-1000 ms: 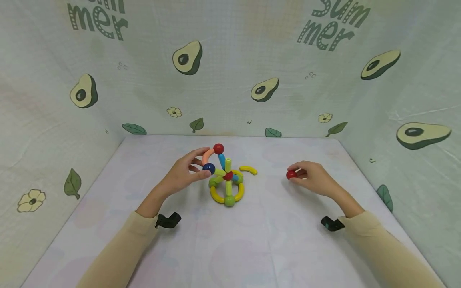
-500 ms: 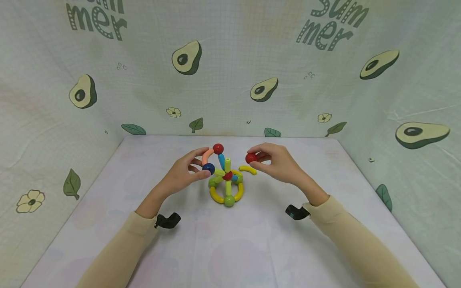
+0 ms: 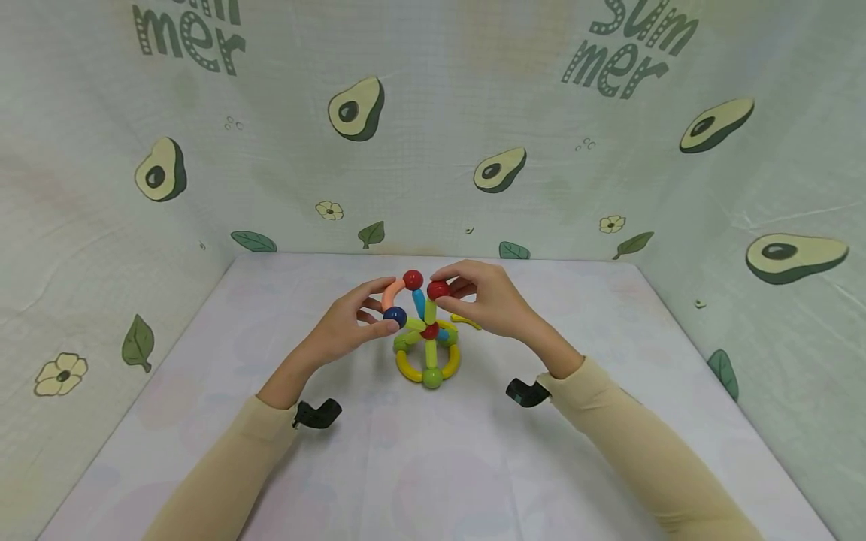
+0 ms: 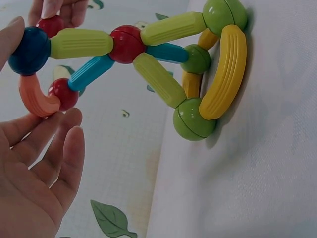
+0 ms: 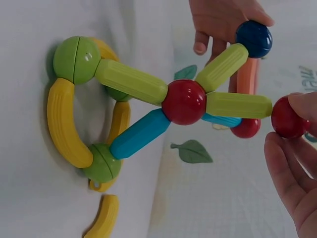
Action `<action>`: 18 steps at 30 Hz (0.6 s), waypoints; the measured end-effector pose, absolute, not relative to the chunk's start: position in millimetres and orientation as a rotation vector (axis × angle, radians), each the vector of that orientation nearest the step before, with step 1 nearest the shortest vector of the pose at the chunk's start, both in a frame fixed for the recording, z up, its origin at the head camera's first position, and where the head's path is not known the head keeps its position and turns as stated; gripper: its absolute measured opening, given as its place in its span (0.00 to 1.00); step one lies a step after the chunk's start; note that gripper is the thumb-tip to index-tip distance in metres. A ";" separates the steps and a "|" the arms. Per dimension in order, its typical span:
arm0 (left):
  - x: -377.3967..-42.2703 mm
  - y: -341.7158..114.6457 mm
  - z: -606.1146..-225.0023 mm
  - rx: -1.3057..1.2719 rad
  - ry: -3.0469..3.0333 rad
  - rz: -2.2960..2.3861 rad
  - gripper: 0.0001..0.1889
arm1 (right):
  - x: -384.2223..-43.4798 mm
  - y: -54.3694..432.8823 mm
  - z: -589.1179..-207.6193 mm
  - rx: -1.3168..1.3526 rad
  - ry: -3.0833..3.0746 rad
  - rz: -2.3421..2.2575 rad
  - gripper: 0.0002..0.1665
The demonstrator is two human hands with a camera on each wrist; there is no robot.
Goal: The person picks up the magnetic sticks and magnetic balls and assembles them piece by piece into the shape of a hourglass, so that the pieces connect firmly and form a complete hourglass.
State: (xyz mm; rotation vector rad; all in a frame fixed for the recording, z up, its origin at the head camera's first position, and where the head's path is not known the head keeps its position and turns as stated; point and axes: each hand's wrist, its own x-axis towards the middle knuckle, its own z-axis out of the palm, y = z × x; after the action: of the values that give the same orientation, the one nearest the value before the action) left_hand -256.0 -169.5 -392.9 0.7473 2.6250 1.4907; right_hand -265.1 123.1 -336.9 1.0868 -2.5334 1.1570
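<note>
A magnetic ball-and-stick structure stands on the table. Its base is a ring of yellow curved sticks [image 4: 229, 72] and green balls [image 3: 432, 377]. Lime and blue sticks rise to a central red ball [image 5: 184, 101], and more branch upward. My left hand [image 3: 341, 327] holds the upper left side, thumb on the dark blue ball [image 3: 395, 317], fingers at the orange curved stick [image 4: 35, 96]. Another red ball [image 4: 63, 94] joins that orange stick to a blue stick. My right hand [image 3: 497, 304] pinches a loose-picked red ball [image 5: 289, 118] against the end of an upright lime stick [image 5: 239, 105].
A separate yellow curved stick [image 3: 465, 321] lies on the white table [image 3: 433, 466] behind the structure's right side, partly covered by my right hand. A cloth backdrop [image 3: 433, 135] with avocado prints rises behind and along both sides.
My right hand has carried the red ball leftward from the table's right side to the top of the upright lime stick. The left hand and the structure have stayed in place.
</note>
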 end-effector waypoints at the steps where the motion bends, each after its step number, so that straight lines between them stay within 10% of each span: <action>1: -256.1 -169.4 -392.9 0.750 2.624 1.493 0.43 | -265.5 122.0 -337.4 1.086 -2.535 1.161 0.20; 18: -257.7 -169.4 -395.1 0.742 2.629 1.493 0.44 | -267.0 115.2 -340.1 1.108 -2.544 1.193 0.23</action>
State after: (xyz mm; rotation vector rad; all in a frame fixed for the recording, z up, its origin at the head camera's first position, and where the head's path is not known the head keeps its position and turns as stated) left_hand -257.7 -169.4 -395.1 0.7416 2.6286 1.4928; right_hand -267.0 115.2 -340.1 1.1075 -2.5436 1.1927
